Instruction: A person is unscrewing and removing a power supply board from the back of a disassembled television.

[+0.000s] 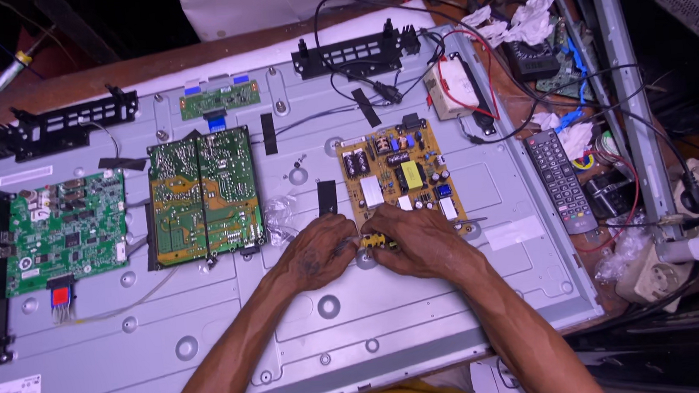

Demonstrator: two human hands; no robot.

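head view, looking down on the metal back panel (pixel 425 315) of a flat screen lying on a wooden table. both hands meet at the lower left corner of the yellow power board (pixel 398 180). left hand (pixel 321 253) curled, fingers pinched narrow on a small yellow connector (pixel 374 242) at the board's edge. right hand (pixel 419 237) also curled, fingertips touching the same connector from the other side. whether either truly grips it, cannot tell; knuckles hide the tips. left of the hands: a green-and-tan board (pixel 204 195), then a green main board (pixel 65 231) near the panel's left edge. a small green strip board (pixel 220 98) sits above. a grey remote control (pixel 560 180) lies off the panel's right edge, among cables.
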